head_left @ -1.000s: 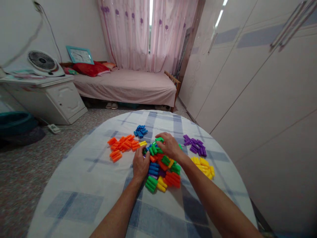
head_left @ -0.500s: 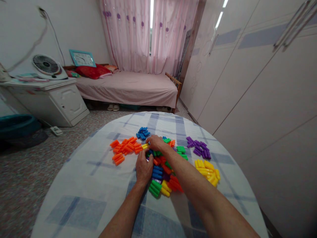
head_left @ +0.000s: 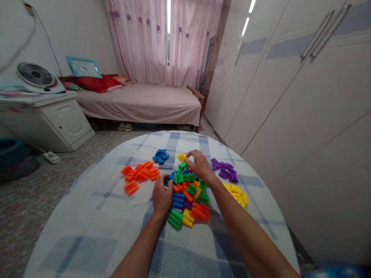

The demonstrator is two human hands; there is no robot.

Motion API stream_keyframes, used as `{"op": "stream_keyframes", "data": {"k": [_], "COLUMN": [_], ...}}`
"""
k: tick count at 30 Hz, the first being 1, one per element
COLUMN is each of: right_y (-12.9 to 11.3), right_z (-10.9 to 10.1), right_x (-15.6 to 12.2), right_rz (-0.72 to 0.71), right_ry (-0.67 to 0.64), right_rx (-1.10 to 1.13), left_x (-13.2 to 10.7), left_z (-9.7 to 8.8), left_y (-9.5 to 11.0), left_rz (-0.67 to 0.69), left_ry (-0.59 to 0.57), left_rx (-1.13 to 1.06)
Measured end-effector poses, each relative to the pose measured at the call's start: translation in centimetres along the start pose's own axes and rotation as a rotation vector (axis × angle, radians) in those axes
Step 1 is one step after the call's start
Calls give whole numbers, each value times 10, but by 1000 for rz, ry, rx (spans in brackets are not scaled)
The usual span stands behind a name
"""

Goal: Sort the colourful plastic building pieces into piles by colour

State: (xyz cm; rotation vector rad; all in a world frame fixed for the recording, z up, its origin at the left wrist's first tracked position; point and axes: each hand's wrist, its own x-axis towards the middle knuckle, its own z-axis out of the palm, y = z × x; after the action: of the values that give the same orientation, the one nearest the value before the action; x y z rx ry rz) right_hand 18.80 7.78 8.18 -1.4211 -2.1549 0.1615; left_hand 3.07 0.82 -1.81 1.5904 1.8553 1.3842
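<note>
My right hand [head_left: 200, 165] pinches a yellow plastic block [head_left: 182, 157] between thumb and fingers, raised over the far side of a mixed pile. The block has a ribbed, several-tube shape. My left hand [head_left: 162, 196] is cupped against the pile's left edge, with thumb and fingers apart; its fingertips are partly hidden. Between the hands lie mixed blocks: green [head_left: 179, 177], blue [head_left: 177, 200], red-orange [head_left: 199, 211] and yellow [head_left: 188, 218]. Around them sit single-colour groups: orange blocks [head_left: 142, 172], blue blocks [head_left: 160, 156], purple blocks [head_left: 224, 170] and yellow blocks [head_left: 236, 193].
The blocks lie on a round table [head_left: 95, 216] with a checked cloth. Beyond it stands a bed [head_left: 145, 100]. Along the right runs a wardrobe [head_left: 278, 135]. A white cabinet [head_left: 66, 123] with a fan [head_left: 37, 75] is at the left.
My right hand has moved right from near the orange group, carrying the yellow block up over the pile. The left hand stays at the pile's edge. The view has turned slightly right.
</note>
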Motion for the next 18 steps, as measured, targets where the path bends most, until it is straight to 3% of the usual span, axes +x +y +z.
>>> {"op": "stream_keyframes", "data": {"k": [2,5,10,13,18], "right_y": [27,66,97,100,103], "right_z": [-26,-56,-65,-61,-63], "right_x": [-30,-89,-175,-201,-212], "right_rz": [59,208,396,455,496], "right_ry": [163,282,293,289,269], "right_rx": [69,46,-4,4,35], "left_x": [0,1,3,4,5], "left_z": [0,0,-1,-1,-1], "left_y": [-1,-2,-6,-7,-9], "left_rz": [6,8,-11,-18,-21], "left_ry": [4,-1,-38,-47,-46], "left_rx": [8,8,-4,-7,-8]}}
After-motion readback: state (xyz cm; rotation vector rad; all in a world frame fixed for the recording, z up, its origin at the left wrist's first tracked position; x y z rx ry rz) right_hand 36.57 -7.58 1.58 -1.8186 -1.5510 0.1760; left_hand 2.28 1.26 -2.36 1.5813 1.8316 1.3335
